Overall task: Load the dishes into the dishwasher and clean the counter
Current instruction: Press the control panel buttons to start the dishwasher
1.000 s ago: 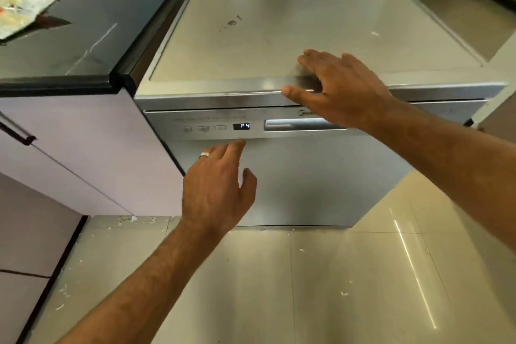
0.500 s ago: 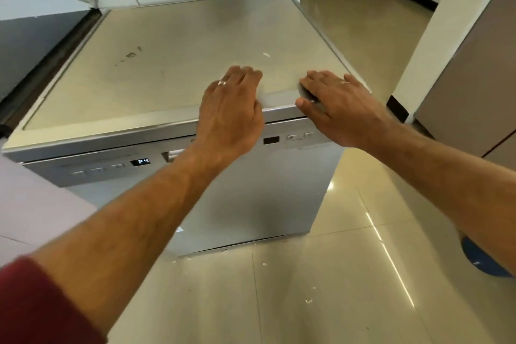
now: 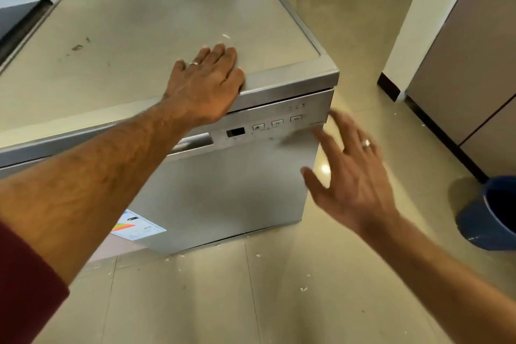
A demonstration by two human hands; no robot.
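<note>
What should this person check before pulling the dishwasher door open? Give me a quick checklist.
1. Door of the dishwasher closed: ok.
2. Handle recess reachable: ok, partly behind the forearm.
3. Left hand steady on the top's front edge: ok.
4. Right hand free, holding nothing: ok.
5. Floor before the door free: ok, only small scraps; blue bucket stands aside.
6. Dishes ready: cannot tell, none in view.
</note>
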